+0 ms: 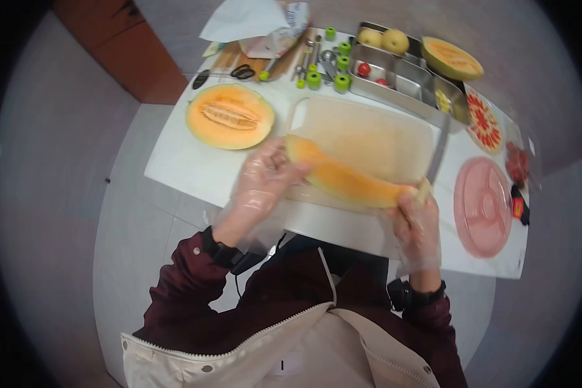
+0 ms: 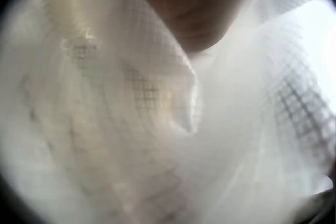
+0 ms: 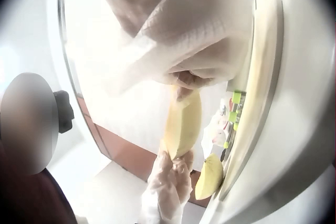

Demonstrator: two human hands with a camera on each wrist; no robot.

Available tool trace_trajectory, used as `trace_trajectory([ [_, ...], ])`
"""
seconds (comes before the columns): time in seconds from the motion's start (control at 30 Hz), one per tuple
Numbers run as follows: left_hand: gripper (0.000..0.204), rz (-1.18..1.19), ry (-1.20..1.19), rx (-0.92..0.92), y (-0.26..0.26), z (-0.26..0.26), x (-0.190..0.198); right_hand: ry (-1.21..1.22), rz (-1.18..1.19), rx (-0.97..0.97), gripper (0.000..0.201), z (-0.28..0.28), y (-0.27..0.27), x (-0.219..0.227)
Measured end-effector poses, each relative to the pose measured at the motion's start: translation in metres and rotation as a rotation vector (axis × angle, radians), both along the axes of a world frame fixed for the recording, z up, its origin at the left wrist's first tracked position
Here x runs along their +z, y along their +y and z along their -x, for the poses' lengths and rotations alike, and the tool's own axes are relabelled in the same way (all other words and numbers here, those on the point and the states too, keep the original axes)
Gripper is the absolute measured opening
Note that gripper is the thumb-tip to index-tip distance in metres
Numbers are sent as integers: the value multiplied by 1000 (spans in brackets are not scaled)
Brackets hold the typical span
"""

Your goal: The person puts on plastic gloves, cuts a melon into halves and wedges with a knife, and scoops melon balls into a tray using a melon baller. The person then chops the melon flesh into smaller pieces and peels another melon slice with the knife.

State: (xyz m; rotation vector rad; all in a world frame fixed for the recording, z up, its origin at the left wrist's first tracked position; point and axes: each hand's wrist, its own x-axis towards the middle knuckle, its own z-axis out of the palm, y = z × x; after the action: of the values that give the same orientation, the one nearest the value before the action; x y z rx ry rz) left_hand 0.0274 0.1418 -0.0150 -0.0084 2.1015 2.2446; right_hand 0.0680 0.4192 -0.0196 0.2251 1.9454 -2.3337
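Note:
A long, curved melon slice (image 1: 349,181) with orange flesh is held over the cutting board (image 1: 375,123). My left hand (image 1: 265,171), in a clear plastic glove, grips its left end. The right hand (image 1: 417,223), gloved too, pinches the other end. A knife (image 1: 438,152) slants along the board's right side, its pale handle overlapping the right fingers in the head view. In the right wrist view the slice's pale rind (image 3: 186,124) runs between both hands. Loose glove plastic (image 2: 157,103) fills most of the left wrist view, hiding the left fingers.
A seeded melon half (image 1: 229,116) lies left of the board. Behind stand a steel compartment tray (image 1: 410,81) with fruit, another melon piece (image 1: 452,58) and green-handled tools (image 1: 313,79). To the right are a pink divided plate (image 1: 482,207) and a plate of red pieces (image 1: 484,119).

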Motion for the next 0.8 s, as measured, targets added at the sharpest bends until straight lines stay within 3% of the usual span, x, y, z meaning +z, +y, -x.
trace_trajectory([
  [0.13,24,274,75,-46,-9,5,-1,-42,92,-86,29,1,13,-2],
  [0.2,22,325,118,186,-35,7,19,-40,128,-118,28,6,18,2],
  [0.27,30,339,238,482,-95,21,16,-44,73,-137,27,7,28,0],
  [0.33,46,591,169,684,-157,39,12,-37,86,-159,26,9,35,-5],
  [0.37,46,599,172,683,-172,39,9,-38,90,-183,26,9,39,-7],
  [0.43,57,425,-204,500,-186,42,9,-39,93,-191,25,8,43,-7],
  [0.53,63,376,-324,315,-178,64,13,-30,77,-229,25,5,48,-10],
  [0.6,65,335,-264,242,-179,85,2,-20,52,-278,25,2,50,-13],
  [0.67,61,-91,-284,32,-211,116,-36,29,66,-312,24,-1,47,-15],
  [0.8,58,-135,-282,4,-200,109,-24,-52,97,-227,20,-4,58,-3],
])
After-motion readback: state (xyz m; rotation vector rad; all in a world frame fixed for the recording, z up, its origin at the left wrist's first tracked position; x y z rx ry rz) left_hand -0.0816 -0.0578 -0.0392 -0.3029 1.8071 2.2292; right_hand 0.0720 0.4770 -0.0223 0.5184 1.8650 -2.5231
